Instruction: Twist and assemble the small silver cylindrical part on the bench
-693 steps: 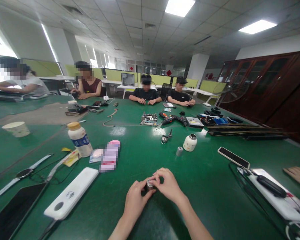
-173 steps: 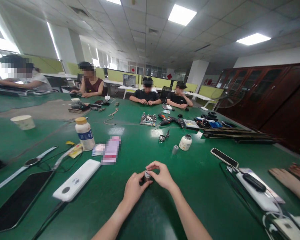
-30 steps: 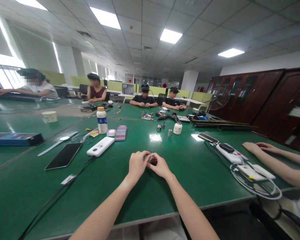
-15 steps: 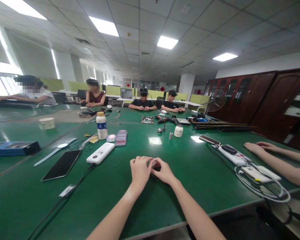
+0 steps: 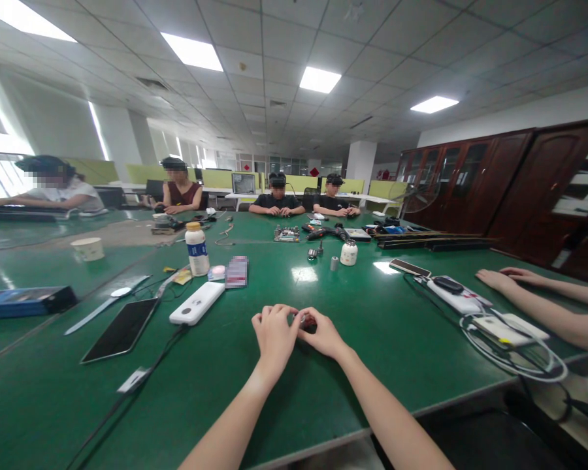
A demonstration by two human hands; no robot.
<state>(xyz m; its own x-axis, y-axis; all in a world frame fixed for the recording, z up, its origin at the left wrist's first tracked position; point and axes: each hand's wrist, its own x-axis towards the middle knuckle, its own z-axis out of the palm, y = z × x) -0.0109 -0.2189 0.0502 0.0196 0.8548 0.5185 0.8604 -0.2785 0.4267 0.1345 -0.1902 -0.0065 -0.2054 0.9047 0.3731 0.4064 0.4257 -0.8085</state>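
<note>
Over the green table (image 5: pixel 294 391), my left hand (image 5: pixel 276 336) and my right hand (image 5: pixel 325 334) meet at the fingertips. Between them is a small shiny round piece (image 5: pixel 300 318), mostly covered by the fingers, so its kind cannot be made out. Thumb and fingers of both hands are closed on it. A dark, reddish patch shows beneath the right fingers, too small to name. Beyond the hands stand a small grey metal cylinder (image 5: pixel 334 263), a white round jar (image 5: pixel 349 252) and some small metal parts (image 5: pixel 314 253).
To the left lie a white power bank (image 5: pixel 197 303) with a black cable, a tablet (image 5: pixel 120 329) and a white-and-blue bottle (image 5: pixel 196 249). A circuit board (image 5: pixel 287 234) is farther back. Rightward are phones, coiled white cable (image 5: pixel 543 375) and another person's hands (image 5: pixel 497 279). Several people sit around.
The view has shifted slightly. My fingers have moved only a little around the small piece, and both hands stay together on it.
</note>
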